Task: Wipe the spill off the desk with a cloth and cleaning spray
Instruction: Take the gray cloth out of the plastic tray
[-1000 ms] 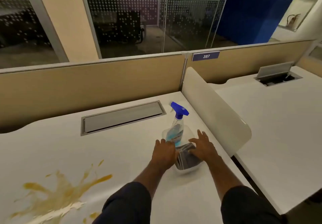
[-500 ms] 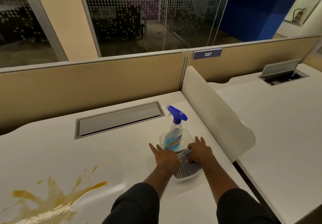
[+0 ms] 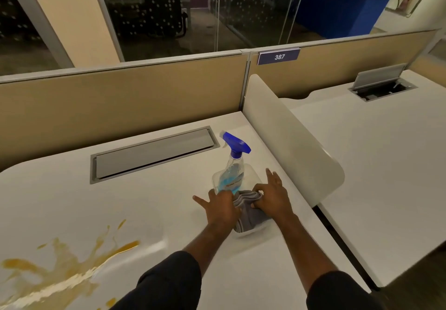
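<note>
Progress: I judge the job barely begun; nothing on the white desk surface (image 3: 72,203) has been wiped, and I am only collecting the supplies.
Spill: the yellow-brown splash of liquid (image 3: 60,263) lies untouched at the near left of the surface, well apart from both hands.
Cloth: the folded grey cloth (image 3: 248,209) sits in a clear plastic tub (image 3: 251,172) near the right edge.
Right hand: my right hand (image 3: 272,198) pinches the cloth's upper fold between thumb and curled fingers; the forefinger points free.
Left hand: my left hand (image 3: 222,207) rests spread against the tub and cloth; I cannot tell whether it grasps anything.
Spray: the clear bottle of blue cleaner with a blue trigger head (image 3: 233,164) stands upright in the same tub, just behind the cloth, unhandled.
Left to do: lift cloth, take bottle, spray, wipe.
Surroundings: a closed grey metal cable hatch (image 3: 154,154) lies behind; a rounded white divider panel (image 3: 289,145) stands just right of the tub.
Obstacles: the path to the spill looks clear to me; the upright bottle could tip as the cloth comes out.
</note>
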Tool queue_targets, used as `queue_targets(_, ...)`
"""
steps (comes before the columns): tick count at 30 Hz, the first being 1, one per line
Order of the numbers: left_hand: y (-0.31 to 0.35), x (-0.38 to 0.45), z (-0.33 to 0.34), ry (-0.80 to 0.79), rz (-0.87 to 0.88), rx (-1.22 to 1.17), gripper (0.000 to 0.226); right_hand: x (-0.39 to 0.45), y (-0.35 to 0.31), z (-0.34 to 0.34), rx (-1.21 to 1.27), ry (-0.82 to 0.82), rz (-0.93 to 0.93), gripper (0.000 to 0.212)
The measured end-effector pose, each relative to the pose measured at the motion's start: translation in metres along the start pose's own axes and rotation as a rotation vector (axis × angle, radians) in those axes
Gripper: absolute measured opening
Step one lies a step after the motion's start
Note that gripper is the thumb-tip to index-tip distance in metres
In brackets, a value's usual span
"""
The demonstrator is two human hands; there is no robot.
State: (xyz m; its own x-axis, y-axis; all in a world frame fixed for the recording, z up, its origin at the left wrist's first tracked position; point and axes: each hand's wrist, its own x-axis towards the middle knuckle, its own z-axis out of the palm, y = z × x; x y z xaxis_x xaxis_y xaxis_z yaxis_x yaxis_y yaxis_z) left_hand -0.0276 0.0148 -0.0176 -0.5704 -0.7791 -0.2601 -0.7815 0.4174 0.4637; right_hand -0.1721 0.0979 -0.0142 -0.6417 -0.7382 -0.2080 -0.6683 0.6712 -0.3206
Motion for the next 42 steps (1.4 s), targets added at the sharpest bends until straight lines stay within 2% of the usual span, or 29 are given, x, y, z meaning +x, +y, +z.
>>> queue_targets(3,-0.003,-0.008,-0.001,0.073,0.022,-0.09,0.027,-0.011,0.004,0.0,0.065,0.116,-0.062,0.028)
queue_targets(10,-0.011,-0.023,-0.011,0.174,0.143,-0.123,0.028,-0.047,-0.001,-0.011,0.175,0.298,-0.138,0.026)
queue_targets(13,-0.013,-0.027,-0.014,0.206,0.202,-0.141,0.027,-0.058,-0.007,-0.023,0.249,0.329,-0.171,0.03)
queue_targets(20,-0.023,-0.034,-0.021,0.264,0.29,-0.187,0.037,-0.074,-0.023,-0.063,0.171,0.337,-0.331,0.026)
queue_targets(25,-0.044,-0.047,-0.037,0.364,0.423,-0.323,0.061,-0.078,-0.045,-0.09,0.046,0.32,-0.492,0.023)
queue_targets(27,-0.058,-0.056,-0.05,0.325,0.452,-0.417,0.069,-0.082,-0.058,-0.099,0.003,0.314,-0.532,0.023)
queue_targets(30,-0.078,-0.069,-0.079,0.208,0.481,-0.504,0.064,-0.089,-0.082,-0.105,-0.033,0.293,-0.581,0.022)
queue_targets(34,-0.104,-0.09,-0.119,0.042,0.498,-0.626,0.061,-0.105,-0.127,-0.103,0.011,0.157,-0.6,0.019)
queue_targets(38,-0.128,-0.118,-0.145,-0.075,0.506,-0.773,0.065,-0.131,-0.182,-0.093,0.101,0.052,-0.712,0.02)
queue_targets(42,-0.159,-0.144,-0.162,-0.038,0.491,-0.859,0.049,-0.157,-0.234,-0.075,0.238,0.038,-0.796,0.023)
